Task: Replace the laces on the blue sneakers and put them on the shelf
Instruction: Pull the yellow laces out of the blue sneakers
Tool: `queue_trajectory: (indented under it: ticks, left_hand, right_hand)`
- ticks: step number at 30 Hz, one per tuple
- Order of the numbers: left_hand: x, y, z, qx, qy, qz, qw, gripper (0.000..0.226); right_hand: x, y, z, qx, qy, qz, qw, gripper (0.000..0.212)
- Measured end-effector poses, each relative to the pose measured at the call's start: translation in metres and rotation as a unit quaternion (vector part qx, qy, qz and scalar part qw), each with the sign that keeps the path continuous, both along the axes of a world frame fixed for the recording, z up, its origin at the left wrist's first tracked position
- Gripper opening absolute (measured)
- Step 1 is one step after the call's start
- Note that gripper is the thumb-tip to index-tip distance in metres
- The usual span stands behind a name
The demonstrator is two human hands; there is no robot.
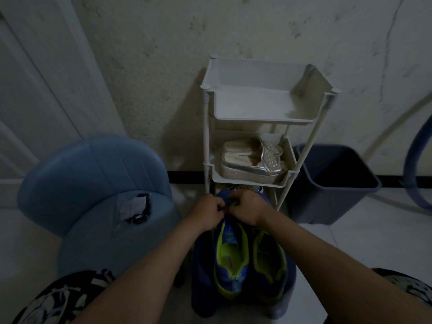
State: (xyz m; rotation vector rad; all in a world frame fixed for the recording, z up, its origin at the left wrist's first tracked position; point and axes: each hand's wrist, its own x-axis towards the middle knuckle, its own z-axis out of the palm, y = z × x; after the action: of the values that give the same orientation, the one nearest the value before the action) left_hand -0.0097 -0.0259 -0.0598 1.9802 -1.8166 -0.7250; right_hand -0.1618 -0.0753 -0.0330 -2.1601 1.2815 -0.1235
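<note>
Two blue sneakers with lime-green lining stand side by side on a low dark-blue stool: the left sneaker (230,258) and the right sneaker (268,260), toes pointing away from me. Both hands work at the front of the left sneaker. My left hand (208,212) has its fingers curled and pinches something small at the eyelets. My right hand (245,209) pinches a greenish lace end right beside it. The fingertips nearly meet. A white three-tier shelf rack (207,136) stands just beyond the sneakers; its top tray holds nothing.
Silver studded sandals (252,160) fill the rack's middle tier. A light-blue padded chair (93,183) stands at the left with a dark item and a paper on its seat. A dark bin (334,183) sits right of the rack, by a hose. My knees frame the bottom corners.
</note>
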Motion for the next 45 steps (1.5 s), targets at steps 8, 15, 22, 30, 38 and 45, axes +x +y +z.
queue_trajectory:
  ticks: [8,15,22,30,38,45]
  left_hand:
    - [0.0,0.001,0.005,0.029,0.055,0.026,0.998,0.014]
    - [-0.001,0.001,0.004,0.02,0.039,0.03,0.999,0.007]
    - [-0.003,0.001,0.007,0.021,0.012,0.02,1.0,0.011]
    - [-0.003,0.003,0.008,0.029,0.043,0.029,0.998,0.011]
    - [-0.003,0.002,0.009,0.038,0.052,0.046,0.997,0.004]
    - [-0.006,0.003,0.009,0.029,0.028,0.046,0.998,0.008]
  right_hand:
    - [-0.004,-0.009,-0.003,-0.03,-0.018,-0.073,0.997,0.017]
    - [-0.009,-0.019,0.002,-0.039,-0.099,-0.166,0.98,0.014]
    - [-0.001,-0.006,0.005,0.027,-0.068,-0.04,0.997,0.049]
    - [-0.004,-0.006,0.001,-0.035,0.058,0.001,0.998,0.017]
    - [-0.014,-0.018,0.012,-0.121,-0.069,-0.2,0.97,0.014]
    - [-0.006,-0.005,0.01,-0.041,-0.05,-0.013,0.998,0.052]
